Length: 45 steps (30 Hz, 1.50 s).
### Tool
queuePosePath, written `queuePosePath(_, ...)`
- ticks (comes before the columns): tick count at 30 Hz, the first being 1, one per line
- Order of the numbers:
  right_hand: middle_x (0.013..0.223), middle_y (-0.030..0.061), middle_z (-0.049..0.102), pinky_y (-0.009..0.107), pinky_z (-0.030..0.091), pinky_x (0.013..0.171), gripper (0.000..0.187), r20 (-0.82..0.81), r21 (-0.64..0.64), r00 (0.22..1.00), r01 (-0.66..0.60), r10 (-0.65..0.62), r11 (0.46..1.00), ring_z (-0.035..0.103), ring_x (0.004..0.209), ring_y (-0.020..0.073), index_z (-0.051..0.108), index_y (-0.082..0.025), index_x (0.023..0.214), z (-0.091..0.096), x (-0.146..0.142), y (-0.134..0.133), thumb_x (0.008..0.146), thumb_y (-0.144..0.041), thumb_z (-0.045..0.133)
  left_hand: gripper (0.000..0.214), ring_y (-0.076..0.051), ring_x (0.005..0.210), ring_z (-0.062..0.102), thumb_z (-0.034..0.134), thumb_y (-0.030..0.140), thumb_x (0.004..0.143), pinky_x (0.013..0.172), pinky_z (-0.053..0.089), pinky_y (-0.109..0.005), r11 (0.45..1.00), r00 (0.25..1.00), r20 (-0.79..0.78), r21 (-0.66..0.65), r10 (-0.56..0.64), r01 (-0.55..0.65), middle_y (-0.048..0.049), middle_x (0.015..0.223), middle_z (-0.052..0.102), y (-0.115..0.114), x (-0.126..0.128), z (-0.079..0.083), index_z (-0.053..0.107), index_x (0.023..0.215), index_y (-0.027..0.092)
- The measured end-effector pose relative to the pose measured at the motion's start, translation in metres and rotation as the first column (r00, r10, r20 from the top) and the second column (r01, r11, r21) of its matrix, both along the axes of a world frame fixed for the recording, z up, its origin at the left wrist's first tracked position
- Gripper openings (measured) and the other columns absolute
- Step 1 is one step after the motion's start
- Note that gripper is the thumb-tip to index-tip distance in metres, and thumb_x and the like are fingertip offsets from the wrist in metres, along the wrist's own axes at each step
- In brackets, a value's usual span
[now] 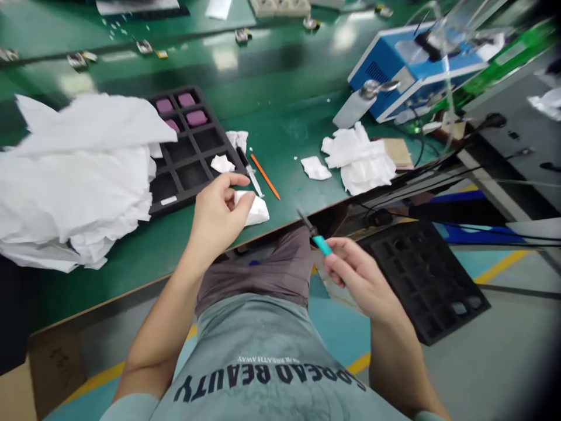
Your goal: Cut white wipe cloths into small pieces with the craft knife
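Observation:
My left hand point(221, 213) is over the front of the green bench, partly covering a folded white tissue point(258, 211). Its thumb and index fingertips are apart, with nothing visible between them; the other fingers curl underneath. Past the bench's front edge, above my lap, my right hand point(357, 272) grips a slim tool with a teal handle point(323, 245). The tool's thin dark tip points up and left, blurred, so its exact kind is unclear. Just beyond my left hand lie a black-and-white pen-like tool point(253, 175), an orange stick point(265, 177) and a crumpled tissue point(222, 164).
A black compartment tray point(197, 140) holds several purple pieces, partly under a big white tissue pile point(79, 175). To the right are more tissues point(362, 161), a dispenser bottle point(357, 105) and a blue machine point(416, 64). Another black tray point(425, 275) sits below bench level, near cables.

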State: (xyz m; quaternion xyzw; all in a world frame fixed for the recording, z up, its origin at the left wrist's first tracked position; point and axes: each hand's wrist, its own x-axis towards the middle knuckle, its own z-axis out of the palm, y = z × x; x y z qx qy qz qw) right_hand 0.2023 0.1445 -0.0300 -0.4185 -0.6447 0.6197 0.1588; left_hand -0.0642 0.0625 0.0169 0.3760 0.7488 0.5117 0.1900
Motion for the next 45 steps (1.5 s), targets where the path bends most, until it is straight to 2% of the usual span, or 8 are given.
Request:
queuePosePath(5, 0.079, -0.0028, 0.053, 0.023, 0.04, 0.051, 0.025, -0.059, -0.164, 0.965, -0.26, 0.254, 0.952, 0.047, 0.057, 0.0087, 0.052, -0.022, 0.119, -0.006, -0.025, -0.037, 0.1, -0.037, 0.05, 0.017, -0.01, 0.045, 0.039, 0.068, 0.023, 0.081, 0.048, 0.027, -0.025, 0.999, 0.997, 0.069, 0.028, -0.022, 0.02, 0.0072, 0.051, 0.043, 0.005, 0.005, 0.012, 0.067, 0.097, 0.02)
queuePosePath(14, 0.082, -0.0047, 0.054, 0.022, 0.038, 0.045, 0.025, -0.136, -0.092, 0.982, -0.142, 0.128, 0.986, 0.047, 0.049, 0.0062, 0.049, -0.022, 0.12, -0.034, -0.077, -0.025, 0.097, -0.033, 0.048, 0.023, -0.012, 0.051, 0.043, 0.064, 0.034, 0.087, 0.053, 0.033, -0.026, 0.986, 0.991, -0.119, -0.149, 0.053, -0.071, 0.0054, 0.058, 0.049, -0.037, -0.015, -0.009, 0.068, 0.106, 0.022)
queuePosePath(23, 0.087, 0.0014, 0.064, 0.025, 0.043, 0.058, 0.026, -0.048, 0.15, 0.997, -0.056, 0.064, 0.987, 0.057, 0.066, 0.0127, 0.053, -0.02, 0.122, -0.045, -0.076, -0.028, 0.098, -0.028, 0.046, 0.024, -0.028, 0.086, 0.066, 0.051, 0.04, 0.096, 0.064, 0.037, -0.033, 0.782, 0.872, -0.451, -0.607, -0.191, -0.142, -0.0051, 0.097, 0.074, -0.049, -0.011, -0.026, 0.07, 0.102, 0.027)
queuePosePath(27, 0.09, 0.0029, 0.067, 0.028, 0.047, 0.07, 0.026, -0.013, 0.289, 0.998, -0.059, 0.066, 0.955, 0.062, 0.078, 0.0161, 0.055, -0.02, 0.121, -0.032, -0.075, -0.03, 0.098, -0.025, 0.046, 0.033, -0.034, 0.115, 0.06, 0.062, 0.038, 0.09, 0.084, 0.047, -0.041, 0.877, 0.851, -0.507, -0.462, -0.14, -0.13, -0.0112, 0.118, 0.069, -0.043, -0.018, -0.021, 0.066, 0.119, 0.023)
queuePosePath(31, 0.095, 0.0039, 0.07, 0.03, 0.048, 0.074, 0.027, 0.018, 0.358, 0.993, -0.117, 0.118, 0.926, 0.065, 0.082, 0.0175, 0.054, -0.021, 0.123, -0.015, -0.072, -0.032, 0.098, -0.024, 0.045, 0.075, -0.031, 0.131, 0.053, 0.078, 0.039, 0.076, 0.104, 0.044, -0.044, 0.971, 0.975, -0.104, -0.157, -0.197, 0.18, -0.0133, 0.142, 0.058, -0.022, -0.03, -0.026, 0.05, 0.144, 0.023)
queuePosePath(35, 0.097, 0.0043, 0.071, 0.03, 0.049, 0.076, 0.025, 0.001, 0.386, 0.987, -0.151, 0.163, 0.91, 0.066, 0.085, 0.0174, 0.055, -0.02, 0.122, -0.003, -0.069, -0.034, 0.099, -0.024, 0.044, 0.087, -0.029, 0.119, 0.062, 0.084, 0.037, 0.068, 0.102, 0.044, -0.043, 0.918, 0.872, 0.319, -0.014, -0.372, 0.396, -0.0155, 0.131, 0.067, 0.0, -0.036, -0.032, 0.05, 0.145, 0.019)
queuePosePath(41, 0.097, 0.0023, 0.072, 0.027, 0.048, 0.075, 0.023, -0.037, 0.417, 0.988, -0.12, 0.149, 0.901, 0.066, 0.083, 0.0154, 0.055, -0.022, 0.122, 0.005, -0.06, -0.04, 0.102, -0.025, 0.044, 0.039, -0.012, 0.06, 0.052, 0.079, 0.047, 0.075, 0.056, 0.038, -0.024, 0.84, 0.785, 0.439, -0.113, -0.437, 0.53, 0.0008, 0.07, 0.062, -0.005, -0.03, -0.018, 0.073, 0.096, 0.014)
queuePosePath(45, 0.096, 0.0027, 0.073, 0.028, 0.046, 0.069, 0.02, 0.014, 0.487, 0.989, -0.138, 0.15, 0.862, 0.066, 0.076, 0.0164, 0.057, -0.022, 0.118, 0.004, -0.05, -0.045, 0.101, -0.027, 0.048, 0.034, -0.01, 0.059, 0.047, 0.074, 0.047, 0.082, 0.052, 0.034, -0.022, 0.809, 0.789, 0.379, -0.153, -0.483, 0.568, 0.0006, 0.071, 0.059, -0.024, -0.013, -0.001, 0.068, 0.076, 0.015)
